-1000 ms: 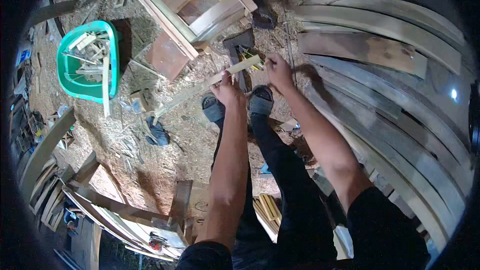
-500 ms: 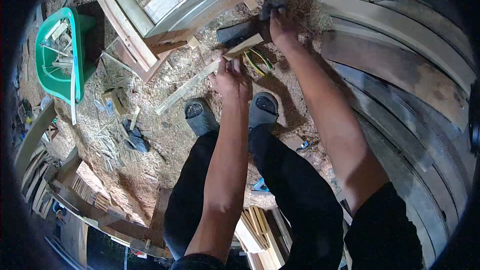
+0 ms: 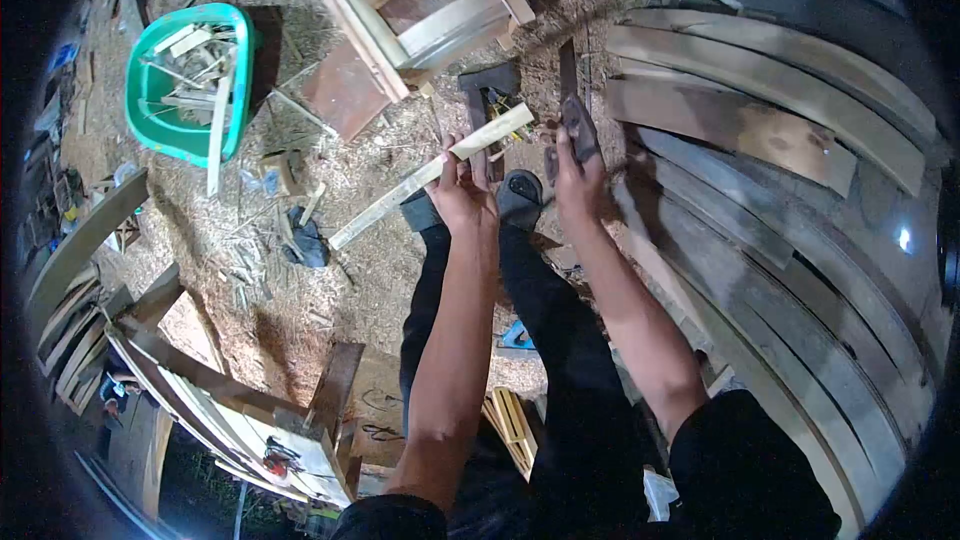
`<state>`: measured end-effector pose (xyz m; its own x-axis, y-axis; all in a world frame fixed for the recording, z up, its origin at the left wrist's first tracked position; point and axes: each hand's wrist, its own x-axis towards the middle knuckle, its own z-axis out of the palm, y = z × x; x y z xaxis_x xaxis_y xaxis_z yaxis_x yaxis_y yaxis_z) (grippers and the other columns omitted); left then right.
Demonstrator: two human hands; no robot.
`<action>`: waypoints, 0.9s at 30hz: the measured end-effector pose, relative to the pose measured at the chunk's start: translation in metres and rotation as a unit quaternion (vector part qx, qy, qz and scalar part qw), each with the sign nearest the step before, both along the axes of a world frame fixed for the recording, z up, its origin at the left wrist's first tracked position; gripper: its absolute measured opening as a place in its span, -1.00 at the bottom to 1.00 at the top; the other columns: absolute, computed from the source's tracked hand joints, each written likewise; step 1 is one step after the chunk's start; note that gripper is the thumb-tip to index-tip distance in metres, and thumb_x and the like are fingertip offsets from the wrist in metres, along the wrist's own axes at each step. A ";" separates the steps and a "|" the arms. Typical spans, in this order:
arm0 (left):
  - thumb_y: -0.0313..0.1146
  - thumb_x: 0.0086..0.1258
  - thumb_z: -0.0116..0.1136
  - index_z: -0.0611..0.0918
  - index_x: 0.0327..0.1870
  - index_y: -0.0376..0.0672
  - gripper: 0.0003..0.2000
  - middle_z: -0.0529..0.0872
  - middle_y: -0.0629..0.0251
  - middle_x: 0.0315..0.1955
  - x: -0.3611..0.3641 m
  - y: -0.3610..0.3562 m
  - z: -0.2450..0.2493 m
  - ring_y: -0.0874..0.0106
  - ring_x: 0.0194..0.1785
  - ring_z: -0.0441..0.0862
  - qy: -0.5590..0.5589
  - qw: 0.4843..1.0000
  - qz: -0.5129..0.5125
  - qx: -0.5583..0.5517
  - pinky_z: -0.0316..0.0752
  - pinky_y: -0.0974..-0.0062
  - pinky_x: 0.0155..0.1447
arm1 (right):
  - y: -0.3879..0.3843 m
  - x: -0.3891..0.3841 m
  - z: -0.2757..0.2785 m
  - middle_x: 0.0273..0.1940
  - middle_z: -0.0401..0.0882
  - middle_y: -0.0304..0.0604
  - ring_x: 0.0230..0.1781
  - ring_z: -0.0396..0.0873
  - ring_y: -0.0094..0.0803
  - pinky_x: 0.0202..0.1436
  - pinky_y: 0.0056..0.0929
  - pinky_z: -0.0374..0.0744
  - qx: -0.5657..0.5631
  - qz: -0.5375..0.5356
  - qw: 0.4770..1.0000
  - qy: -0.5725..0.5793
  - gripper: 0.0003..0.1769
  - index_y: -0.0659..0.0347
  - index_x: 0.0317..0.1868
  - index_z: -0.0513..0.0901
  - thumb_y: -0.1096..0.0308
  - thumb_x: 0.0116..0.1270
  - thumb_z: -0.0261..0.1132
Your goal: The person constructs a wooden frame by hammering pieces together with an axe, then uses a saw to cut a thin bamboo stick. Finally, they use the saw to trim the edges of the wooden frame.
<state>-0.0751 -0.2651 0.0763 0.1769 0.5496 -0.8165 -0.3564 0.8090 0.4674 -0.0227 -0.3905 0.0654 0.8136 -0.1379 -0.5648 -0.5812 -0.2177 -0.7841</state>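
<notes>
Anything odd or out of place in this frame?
Nothing looks damaged. Shavings and offcuts litter the ground, and one stick juts past the rim of the green basin. The left hand grips a wooden strip; the right hand grips a dark tool.

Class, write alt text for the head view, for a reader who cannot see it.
Seen from above, a person's left hand holds a wooden strip and the right hand grips a dark tool over sawdust-covered ground. A green basin of offcuts sits to the left, curved planks to the right.
</notes>
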 end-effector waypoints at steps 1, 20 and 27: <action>-0.50 0.52 0.05 0.36 0.21 -0.27 -0.69 0.59 0.06 0.12 -0.005 0.004 0.020 0.23 0.20 0.60 -0.021 1.000 0.004 -0.006 0.57 0.08 0.33 | 0.009 -0.005 0.033 -0.30 0.56 -0.29 -0.28 0.49 -0.55 -0.15 -0.49 0.49 0.044 -0.012 0.999 0.017 -0.73 0.28 -0.16 0.55 0.24 0.39 0.37; -0.06 0.63 -0.19 0.34 -0.35 -0.16 -0.63 0.33 0.32 -0.48 -0.134 0.198 0.369 0.39 -0.35 0.35 -0.413 0.878 0.215 -0.109 0.42 0.28 -0.04 | 0.213 -0.102 0.412 -0.08 0.65 0.03 -0.01 0.60 -0.35 0.18 -0.30 0.50 0.424 0.243 0.866 -0.102 -0.71 0.20 -0.05 0.38 0.59 0.34 0.29; -0.08 0.66 -0.25 0.34 -0.36 -0.12 -0.64 0.21 0.44 -0.59 -0.171 0.255 0.437 0.53 -0.58 0.13 -0.580 0.777 0.237 -0.062 0.24 0.55 -0.40 | 0.242 -0.171 0.491 0.01 0.63 0.09 0.07 0.62 -0.26 0.22 -0.21 0.53 0.496 0.255 0.830 -0.023 -0.68 0.18 -0.02 0.36 0.56 0.33 0.29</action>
